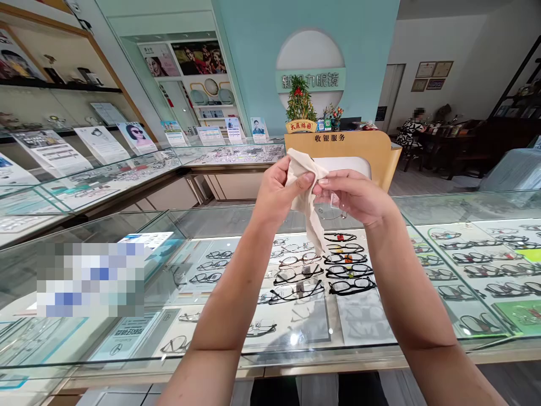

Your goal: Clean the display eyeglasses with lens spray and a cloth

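Bare forearms, the left and the right, reach over the front edge of a large glass counter. They end in the left hand and the right hand, raised together above the counter and seen against its far edge. Between them is a pale cloth, bunched at the top, its loose tail hanging in front of the rows of display glasses under the counter's top. Left-hand fingers are closed on the cloth, thumb pressed over its folds. Right-hand fingers are bent, tips touching the cloth, and appear to grip a thin, clear pair of glasses, mostly hidden behind them.

Soft and limp, the cloth should weigh almost nothing; it gives good grip but folds freely, so a bunched pinch near the middle suits it. By contrast, the held glasses look light, springy and fragile, with lenses likely slippery and easily smudged; hold them by the rim or bridge, with slight pressure.
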Available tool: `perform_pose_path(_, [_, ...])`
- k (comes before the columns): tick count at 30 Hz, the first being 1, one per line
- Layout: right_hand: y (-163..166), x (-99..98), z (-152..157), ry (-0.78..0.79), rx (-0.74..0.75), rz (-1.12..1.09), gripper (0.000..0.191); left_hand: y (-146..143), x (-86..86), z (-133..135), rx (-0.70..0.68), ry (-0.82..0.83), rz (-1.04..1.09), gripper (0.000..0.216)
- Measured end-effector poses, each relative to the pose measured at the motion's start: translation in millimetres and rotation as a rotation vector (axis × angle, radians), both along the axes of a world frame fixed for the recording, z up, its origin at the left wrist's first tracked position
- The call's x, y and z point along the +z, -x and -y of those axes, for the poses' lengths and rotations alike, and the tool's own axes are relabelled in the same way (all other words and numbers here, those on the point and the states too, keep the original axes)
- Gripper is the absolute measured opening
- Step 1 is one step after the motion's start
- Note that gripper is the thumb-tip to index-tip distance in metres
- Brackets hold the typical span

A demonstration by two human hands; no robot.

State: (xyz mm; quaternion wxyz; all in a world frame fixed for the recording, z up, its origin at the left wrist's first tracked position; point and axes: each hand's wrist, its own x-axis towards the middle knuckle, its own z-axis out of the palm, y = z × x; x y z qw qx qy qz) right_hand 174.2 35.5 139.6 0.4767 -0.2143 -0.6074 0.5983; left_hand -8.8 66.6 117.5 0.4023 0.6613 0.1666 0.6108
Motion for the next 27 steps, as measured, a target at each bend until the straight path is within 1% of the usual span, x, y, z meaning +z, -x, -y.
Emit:
perform_pose_path(3, [8, -3.2, 1, -0.029, 0.030, 0.002, 0.029, -6, -1.4, 3, 0.096, -0.005, 0.097, 0.052])
perform_pose_path(6, [11, -3.4, 4, -0.058, 0.006, 0.030, 0.025, -4, 0.1, 5, 0.166, 0.037, 0.096, 0.056])
perform_pose_path(8, [9, -1.7, 5, -0.066, -0.020, 0.038, 0.023, 3, 2.7, 4, 0.135, 0.069, 0.052, 0.058])
perform_pose_path(11, [1, 1.7, 6, -0.057, -0.068, 0.030, 0.023, 14, 6.9, 2, 0.017, 0.099, -0.031, 0.056])
perform_pose_path(14, [-4, 3.2, 3, -0.031, -0.099, -0.004, 0.025, 18, 7.9, 0, -0.087, 0.079, -0.085, 0.054])
perform_pose_path(16, [-2, 2.4, 2, -0.011, -0.092, -0.026, 0.028, 13, 5.6, 0, -0.091, 0.040, -0.066, 0.057])
perform_pose_path(18, [3, 0.5, 2, -0.009, -0.072, -0.032, 0.031, 4, 1.8, -1, -0.032, 0.003, -0.001, 0.057])
perform_pose_path(21, [11, -2.8, 4, -0.034, -0.049, -0.015, 0.034, -8, -2.9, 0, 0.113, -0.021, 0.108, 0.051])
perform_pose_path(23, [14, -3.9, 5, -0.059, -0.042, 0.010, 0.035, -13, -2.8, 2, 0.196, -0.013, 0.145, 0.053])
perform_pose_path(25, [14, -3.9, 6, -0.083, -0.040, 0.040, 0.035, -14, -0.1, 4, 0.230, 0.023, 0.141, 0.057])
perform_pose_path(27, [11, -3.4, 5, -0.090, -0.053, 0.046, 0.034, -11, 3.6, 4, 0.218, 0.072, 0.114, 0.062])
